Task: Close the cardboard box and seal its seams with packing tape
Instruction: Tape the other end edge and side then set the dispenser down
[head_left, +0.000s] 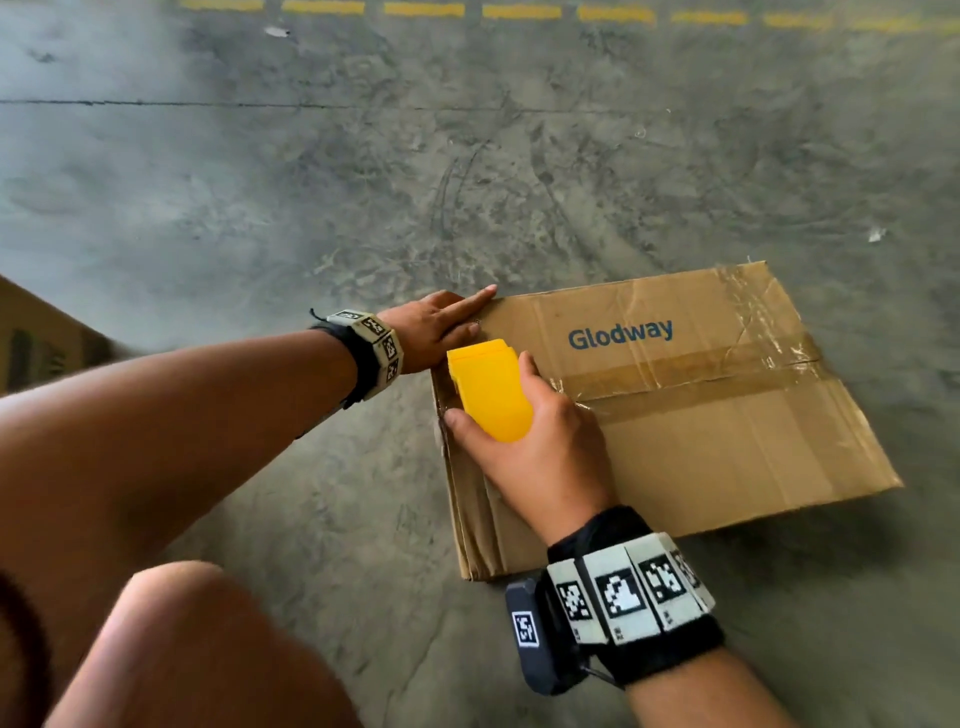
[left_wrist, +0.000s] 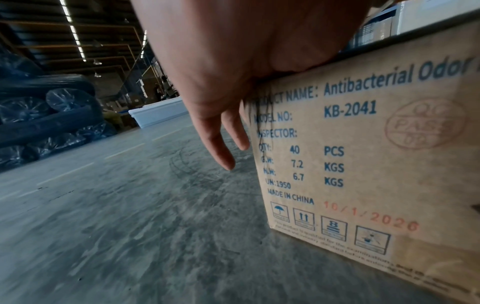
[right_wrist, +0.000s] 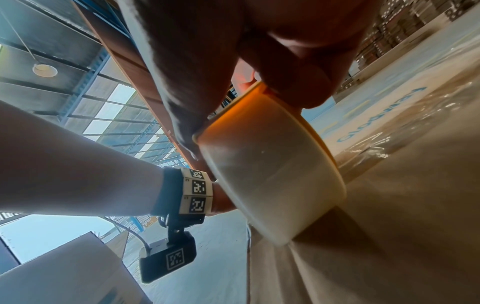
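A closed cardboard box (head_left: 691, 431) printed "Glodway" sits on the concrete floor, with tape along its centre seam (head_left: 701, 376). My right hand (head_left: 524, 441) grips a yellow tape dispenser (head_left: 491, 389) at the box's left end, over the seam. In the right wrist view the clear tape roll (right_wrist: 270, 181) touches the box top (right_wrist: 389, 236). My left hand (head_left: 441, 325) lies flat on the far left corner, fingers straight. From the left wrist its fingers (left_wrist: 221, 148) hang over the corner beside the printed side panel (left_wrist: 363, 164).
Another cardboard box (head_left: 36, 338) stands at the left edge. My bare knee (head_left: 182, 649) is at the lower left. A dashed yellow line (head_left: 519, 10) crosses the floor far ahead. Wrapped dark rolls (left_wrist: 46, 119) are stacked in the distance.
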